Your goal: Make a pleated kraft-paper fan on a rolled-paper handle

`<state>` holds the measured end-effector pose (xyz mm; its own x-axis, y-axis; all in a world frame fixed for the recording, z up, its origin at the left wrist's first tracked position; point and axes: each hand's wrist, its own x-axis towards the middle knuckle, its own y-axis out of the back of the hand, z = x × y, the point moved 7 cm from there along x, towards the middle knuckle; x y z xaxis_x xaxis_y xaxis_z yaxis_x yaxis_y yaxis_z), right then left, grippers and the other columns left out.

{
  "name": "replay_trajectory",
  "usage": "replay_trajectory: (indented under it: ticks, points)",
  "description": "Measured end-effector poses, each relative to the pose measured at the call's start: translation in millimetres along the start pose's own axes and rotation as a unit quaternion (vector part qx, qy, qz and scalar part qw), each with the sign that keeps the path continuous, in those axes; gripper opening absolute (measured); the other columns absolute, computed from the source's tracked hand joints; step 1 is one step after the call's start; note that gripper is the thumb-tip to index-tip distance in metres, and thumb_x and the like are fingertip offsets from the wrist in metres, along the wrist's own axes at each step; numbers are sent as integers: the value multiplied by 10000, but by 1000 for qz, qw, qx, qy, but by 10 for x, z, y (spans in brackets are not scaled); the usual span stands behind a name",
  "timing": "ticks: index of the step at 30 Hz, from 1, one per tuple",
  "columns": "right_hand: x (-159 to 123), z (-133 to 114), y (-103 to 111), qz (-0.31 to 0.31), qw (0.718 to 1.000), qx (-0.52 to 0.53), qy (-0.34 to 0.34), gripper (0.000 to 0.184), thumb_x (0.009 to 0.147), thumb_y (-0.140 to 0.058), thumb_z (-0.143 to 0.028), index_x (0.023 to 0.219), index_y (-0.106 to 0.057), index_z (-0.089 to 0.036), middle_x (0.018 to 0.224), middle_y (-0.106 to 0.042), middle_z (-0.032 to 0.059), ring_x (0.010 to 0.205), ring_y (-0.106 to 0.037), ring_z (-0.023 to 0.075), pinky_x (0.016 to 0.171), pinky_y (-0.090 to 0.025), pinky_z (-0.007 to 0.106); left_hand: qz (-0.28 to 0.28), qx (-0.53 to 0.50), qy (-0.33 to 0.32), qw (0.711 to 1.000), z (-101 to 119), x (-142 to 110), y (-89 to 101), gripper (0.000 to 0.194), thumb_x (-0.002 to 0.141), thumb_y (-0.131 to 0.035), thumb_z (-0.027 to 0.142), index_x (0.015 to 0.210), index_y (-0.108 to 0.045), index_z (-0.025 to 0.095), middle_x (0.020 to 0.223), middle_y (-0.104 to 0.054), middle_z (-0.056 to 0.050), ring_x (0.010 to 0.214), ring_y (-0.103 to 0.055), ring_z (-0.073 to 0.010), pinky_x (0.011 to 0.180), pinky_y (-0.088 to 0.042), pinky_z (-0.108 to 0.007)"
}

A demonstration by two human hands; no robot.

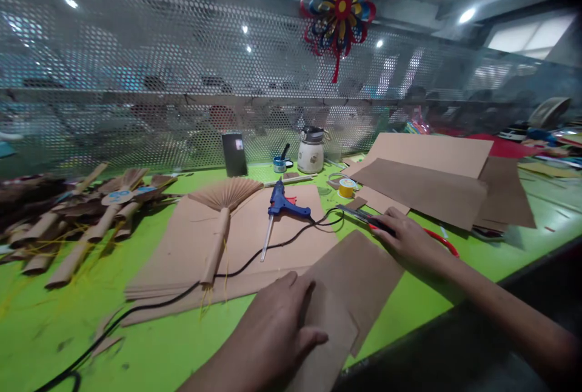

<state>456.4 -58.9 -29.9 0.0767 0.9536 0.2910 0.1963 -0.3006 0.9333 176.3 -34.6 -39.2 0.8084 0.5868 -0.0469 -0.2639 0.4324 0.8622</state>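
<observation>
My left hand (277, 322) rests palm down at the near edge of a brown paper sheet (357, 277), its thumb and fingers apart. Another piece of brown paper (334, 325) lies beside its thumb, partly hidden under the hand. To the right, my right hand (407, 237) is closed round scissors (359, 215) with red handles, blades pointing left over the table. Ahead of my left hand, a blue glue gun (285, 203) with a black cord lies on a stack of tan paper (173, 246). A pleated paper fan (218, 228) with a rolled handle lies on the same stack.
Several more paper fans (109, 204) lie at the left of the green table (236, 334). Large brown sheets (422, 189) are piled at the right. A yellow tape roll (346, 188), a white jar (311, 152) and a dark phone-like slab (234, 154) stand near the perforated screen (182, 77).
</observation>
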Motion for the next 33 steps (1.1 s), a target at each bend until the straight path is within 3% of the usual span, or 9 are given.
replay_trajectory:
  ticks: [5,11,17,27,33]
  points:
    - [189,69,-59,-5,1000,-10,-3,331,937,-472,-361,1145,-651,-176,872,-541,78,772,-550,208,691,-444,318,14,-66,35,997,-103,27,-15,354,706,-649,209,1055,-599,232,964,-654,-66,853,-595,-250,719,-464,-360]
    - [229,130,-120,-3,999,-33,-8,313,931,-485,-359,1124,-650,-175,885,-539,82,826,-544,228,700,-434,322,41,-83,37,995,-148,28,26,342,687,-582,166,1023,-582,235,844,-615,-35,732,-544,-203,623,-410,-294]
    - [204,128,-86,4,1000,-25,-7,312,939,-475,-350,1118,-651,-164,897,-546,89,836,-547,224,727,-435,322,19,-138,81,987,-188,99,155,336,719,-617,244,1053,-607,205,675,-481,37,642,-501,-166,589,-378,-274]
    - [123,201,126,1,999,-16,-31,348,941,-476,-368,1163,-648,-162,964,-575,113,883,-563,240,800,-442,340,55,-287,93,952,-344,157,282,501,708,-651,357,1165,-547,181,830,-597,-19,772,-608,-188,711,-462,-314]
    - [-42,477,288,-17,996,-35,-75,367,935,-460,-368,1197,-625,-170,1027,-589,118,861,-593,234,773,-447,329,100,-307,121,939,-446,141,431,510,706,-679,422,1137,-577,169,767,-587,-7,698,-571,-175,624,-438,-288]
